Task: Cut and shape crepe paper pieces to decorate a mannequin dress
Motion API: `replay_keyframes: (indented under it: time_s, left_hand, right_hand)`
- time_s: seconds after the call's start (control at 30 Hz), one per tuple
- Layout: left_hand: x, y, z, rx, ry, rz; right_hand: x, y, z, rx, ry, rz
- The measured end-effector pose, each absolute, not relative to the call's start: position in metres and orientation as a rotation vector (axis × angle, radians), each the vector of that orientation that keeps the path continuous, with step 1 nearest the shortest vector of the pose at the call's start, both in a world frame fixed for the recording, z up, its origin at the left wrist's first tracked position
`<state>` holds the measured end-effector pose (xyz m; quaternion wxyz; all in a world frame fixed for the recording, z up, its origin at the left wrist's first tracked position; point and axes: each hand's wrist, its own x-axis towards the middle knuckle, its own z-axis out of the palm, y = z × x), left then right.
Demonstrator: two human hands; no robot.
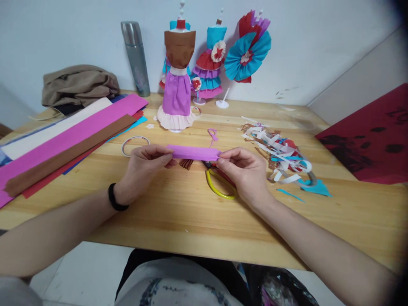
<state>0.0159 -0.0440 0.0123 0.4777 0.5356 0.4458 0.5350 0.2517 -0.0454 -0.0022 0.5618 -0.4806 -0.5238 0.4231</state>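
A folded purple strip of crepe paper (pixel 194 152) is stretched level between my two hands, above the wooden table. My left hand (pixel 148 161) pinches its left end between thumb and fingers. At the opposite end, my right hand (pixel 245 172) is closed on the strip the same way. Under the strip and partly behind my right hand lie scissors (pixel 219 189) with yellow handle loops; their blades are mostly hidden. A small pleated brown piece (pixel 186 164) shows just below the strip. Beyond it lies a thin purple scrap (pixel 213 135).
Several dress forms in paper outfits, one with a brown top and purple skirt (pixel 177 91), stand at the back. Coloured paper sheets (pixel 79 127) and a tape roll (pixel 135 145) lie left, near a flask (pixel 135 59) and brown cloth (pixel 79 85). Paper scraps (pixel 280 151) are heaped right.
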Motion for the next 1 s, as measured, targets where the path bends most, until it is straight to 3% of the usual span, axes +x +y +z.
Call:
replay_keyframes:
  time_s: [1.0]
  left_hand:
    - [0.0180, -0.0415, 0.0084, 1.328, 1.069, 1.438]
  right_hand:
    - [0.2507, -0.0438, -0.0041, -1.082, -1.227, 0.964]
